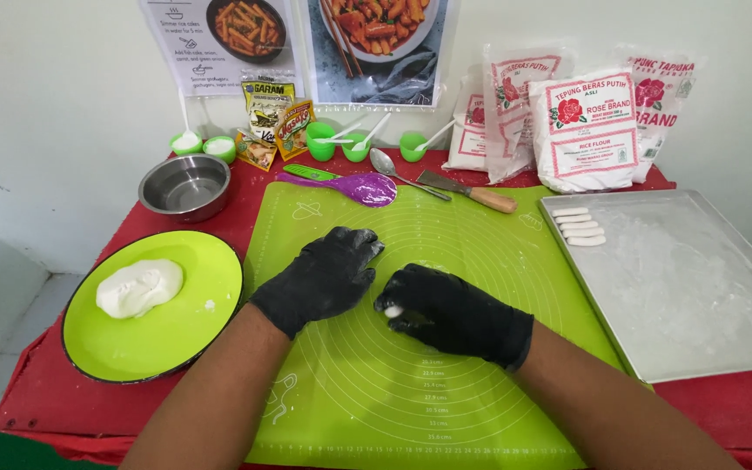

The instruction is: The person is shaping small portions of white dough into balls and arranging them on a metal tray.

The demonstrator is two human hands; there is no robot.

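While a large lump of white dough [138, 287] waits on the green plate [211, 300] at the left, the gloved left hand [324, 274] rests open and flat on the green silicone mat [446, 226]. Just beside it, the right hand [454, 315] is closed around a small dough piece [391, 311]. Four finished dough sticks [580, 225] lie in the floured metal tray [698, 287] at right; judging by the lump, most shaping remains.
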